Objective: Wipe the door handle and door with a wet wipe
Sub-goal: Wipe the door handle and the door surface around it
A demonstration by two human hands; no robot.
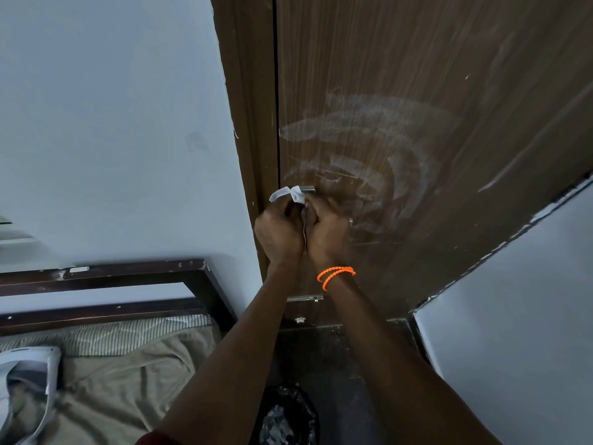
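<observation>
The two bare forearms fill the bottom of the view, reaching up and forward to meet at the door's latch edge. At far left lies the bed (106,374), its dark frame against the pale wall (112,123), well apart from the work.

The left hand (278,231) is closed into a loose fist around the wet wipe (290,194), whose white tail sticks out above the knuckles; bunching it this way likely gives a firm pad to press around the metal. The door handle (308,189) shows only as a short silvery end just right of the wipe, touching it; the rest is hidden behind the hands.

The right hand (327,229), with an orange beaded bracelet (335,275) at the wrist, is curled shut beside the left. It seems to steady the handle, but what it actually grips cannot be told.

Further right, the brown door (449,91) carries pale curved smears (369,149) arcing around the handle, probably damp wipe tracks, so the panel near the latch looks partly done, and the far upper part less so.
</observation>
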